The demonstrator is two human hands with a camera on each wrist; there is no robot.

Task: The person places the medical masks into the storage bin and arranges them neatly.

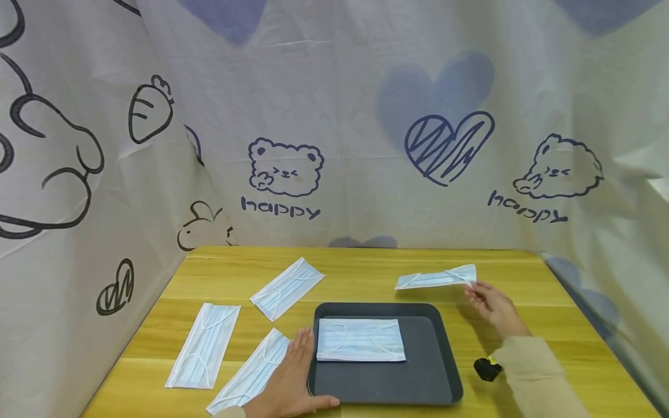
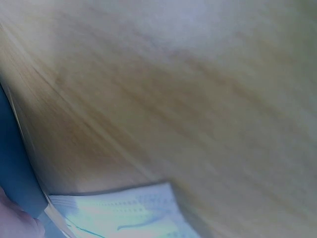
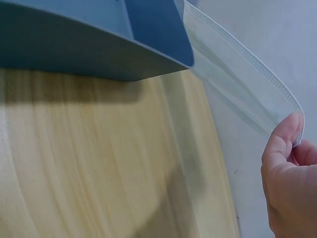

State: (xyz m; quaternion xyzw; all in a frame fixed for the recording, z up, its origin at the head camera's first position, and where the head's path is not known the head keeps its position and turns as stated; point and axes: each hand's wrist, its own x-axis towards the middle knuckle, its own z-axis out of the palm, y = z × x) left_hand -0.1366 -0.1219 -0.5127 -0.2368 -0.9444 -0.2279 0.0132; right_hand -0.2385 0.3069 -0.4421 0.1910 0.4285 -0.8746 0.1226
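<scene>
My right hand point(image 1: 496, 307) pinches one end of a light-blue face mask point(image 1: 434, 280) above the table, right of and beyond the tray. In the right wrist view, thumb and fingers grip the corner of that mask point(image 3: 242, 79). A dark grey tray point(image 1: 428, 371) holds a face mask lying flat point(image 1: 360, 339) at its upper left. Against the tray's left edge rests my left hand point(image 1: 292, 377), fingers straight and thumb at the near rim. Partly under this hand's outline lies another mask point(image 1: 251, 374); its right part is hidden.
Two more masks lie on the wooden table point(image 1: 355, 276): one at the far left point(image 1: 204, 345), another tilted point(image 1: 287, 288) behind the tray's left side. A small black object point(image 1: 487, 369) sits by the right sleeve. A printed curtain point(image 1: 355, 116) hangs behind and beside the table.
</scene>
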